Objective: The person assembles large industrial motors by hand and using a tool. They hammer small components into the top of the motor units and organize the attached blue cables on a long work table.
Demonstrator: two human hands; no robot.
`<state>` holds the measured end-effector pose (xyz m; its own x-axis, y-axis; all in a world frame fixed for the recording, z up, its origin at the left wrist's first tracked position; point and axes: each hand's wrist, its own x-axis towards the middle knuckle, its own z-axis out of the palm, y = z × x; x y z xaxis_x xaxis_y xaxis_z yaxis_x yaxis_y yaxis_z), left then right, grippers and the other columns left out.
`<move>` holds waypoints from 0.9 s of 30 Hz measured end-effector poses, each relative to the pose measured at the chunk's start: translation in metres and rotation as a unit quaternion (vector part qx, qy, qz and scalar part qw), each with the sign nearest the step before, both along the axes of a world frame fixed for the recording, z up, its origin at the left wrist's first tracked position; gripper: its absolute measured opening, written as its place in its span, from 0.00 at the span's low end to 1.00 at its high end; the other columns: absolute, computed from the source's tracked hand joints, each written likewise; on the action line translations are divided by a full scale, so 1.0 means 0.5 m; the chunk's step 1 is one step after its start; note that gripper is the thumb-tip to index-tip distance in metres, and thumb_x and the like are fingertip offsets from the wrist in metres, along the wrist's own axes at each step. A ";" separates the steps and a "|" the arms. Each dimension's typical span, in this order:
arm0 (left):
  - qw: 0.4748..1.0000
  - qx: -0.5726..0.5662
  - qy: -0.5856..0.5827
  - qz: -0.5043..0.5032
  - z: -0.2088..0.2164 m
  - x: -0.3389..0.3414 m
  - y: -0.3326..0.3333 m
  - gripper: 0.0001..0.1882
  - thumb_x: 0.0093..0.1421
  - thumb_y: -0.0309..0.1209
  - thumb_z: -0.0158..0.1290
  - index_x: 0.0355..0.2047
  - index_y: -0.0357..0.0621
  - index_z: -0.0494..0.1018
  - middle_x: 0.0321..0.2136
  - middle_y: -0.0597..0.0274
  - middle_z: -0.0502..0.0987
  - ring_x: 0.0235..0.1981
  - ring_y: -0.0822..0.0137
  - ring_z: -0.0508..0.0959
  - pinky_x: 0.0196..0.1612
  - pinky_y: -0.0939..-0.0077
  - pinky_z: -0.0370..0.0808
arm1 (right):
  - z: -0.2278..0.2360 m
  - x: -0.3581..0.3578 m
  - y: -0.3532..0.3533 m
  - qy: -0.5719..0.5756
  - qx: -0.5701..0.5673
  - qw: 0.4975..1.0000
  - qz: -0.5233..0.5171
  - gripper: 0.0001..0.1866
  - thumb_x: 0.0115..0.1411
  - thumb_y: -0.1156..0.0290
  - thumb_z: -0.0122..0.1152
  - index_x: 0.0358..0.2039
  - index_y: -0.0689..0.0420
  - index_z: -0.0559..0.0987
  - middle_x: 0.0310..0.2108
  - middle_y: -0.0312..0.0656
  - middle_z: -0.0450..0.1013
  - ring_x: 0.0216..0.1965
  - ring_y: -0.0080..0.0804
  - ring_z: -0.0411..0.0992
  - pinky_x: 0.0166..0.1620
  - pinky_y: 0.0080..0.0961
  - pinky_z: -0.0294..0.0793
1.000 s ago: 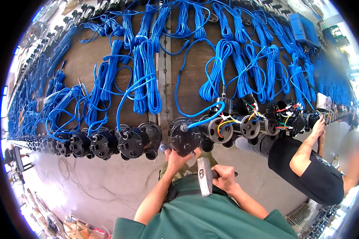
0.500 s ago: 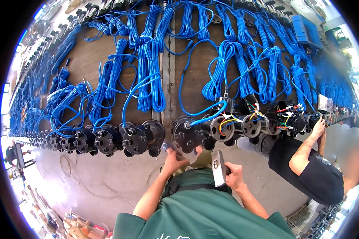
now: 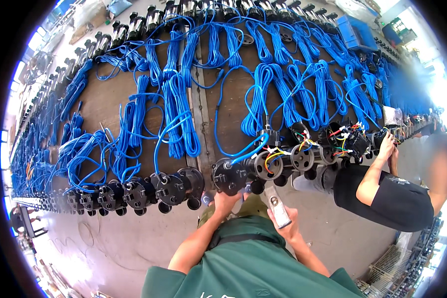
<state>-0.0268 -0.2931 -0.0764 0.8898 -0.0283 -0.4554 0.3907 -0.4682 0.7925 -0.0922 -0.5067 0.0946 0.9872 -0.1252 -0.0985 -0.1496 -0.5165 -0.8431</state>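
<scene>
My right hand (image 3: 289, 224) grips a hammer, its worn silver head (image 3: 279, 211) tilted up toward the table's edge. My left hand (image 3: 226, 202) reaches to the underside of a round black motor-like unit (image 3: 229, 177) at the table's front edge. That unit and my wrist angle hide its fingertips. From the unit's top a blue cable (image 3: 248, 154) curves off to the right. Just left stands a similar black unit (image 3: 171, 188). To the right lies an open-ended black housing (image 3: 268, 166) with yellow and red wires coming out.
Coiled blue cables (image 3: 257, 102) cover much of the brown tabletop (image 3: 218, 111), with more black units along both edges. A co-worker in a black shirt (image 3: 382, 198) handles wires at the right. A blue crate (image 3: 356, 34) stands at the far right.
My left hand has moved up and right to the black unit's underside. The hammer has turned, its head tipping up and left. The view has shifted, showing more of the far edge.
</scene>
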 end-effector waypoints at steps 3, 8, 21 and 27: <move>0.999 0.012 0.031 -0.013 -0.008 0.010 0.003 0.32 0.49 0.44 0.70 0.52 0.39 0.79 0.43 0.46 0.85 0.44 0.50 0.85 0.49 0.56 0.80 | -0.048 -0.029 -0.009 0.032 0.025 0.999 0.014 0.10 0.58 0.72 0.71 0.28 0.64 0.78 0.18 0.46 0.70 0.16 0.32 0.66 0.24 0.30 0.66; 0.996 -0.026 -0.075 0.043 -0.087 -0.026 -0.017 0.24 0.50 0.42 0.70 0.46 0.44 0.81 0.39 0.56 0.84 0.39 0.54 0.83 0.43 0.58 0.79 | -0.014 -0.006 0.025 0.030 -0.006 0.998 0.055 0.06 0.52 0.73 0.67 0.27 0.60 0.78 0.16 0.46 0.68 0.16 0.39 0.70 0.23 0.31 0.68; 0.996 -0.040 -0.064 0.036 -0.049 -0.005 -0.024 0.40 0.46 0.43 0.74 0.59 0.42 0.74 0.48 0.50 0.82 0.49 0.50 0.82 0.51 0.59 0.79 | -0.011 0.002 -0.025 -0.014 -0.064 0.994 0.083 0.07 0.48 0.71 0.70 0.27 0.56 0.80 0.20 0.47 0.73 0.21 0.49 0.74 0.26 0.35 0.71; 0.992 -0.011 0.102 -0.073 -0.028 -0.012 0.037 0.22 0.60 0.41 0.68 0.24 0.31 0.78 0.16 0.58 0.78 0.13 0.66 0.78 0.15 0.67 0.75 | 0.057 -0.025 -0.137 -0.016 -0.137 0.980 -0.141 0.06 0.53 0.76 0.67 0.32 0.62 0.80 0.22 0.53 0.74 0.24 0.55 0.77 0.28 0.38 0.74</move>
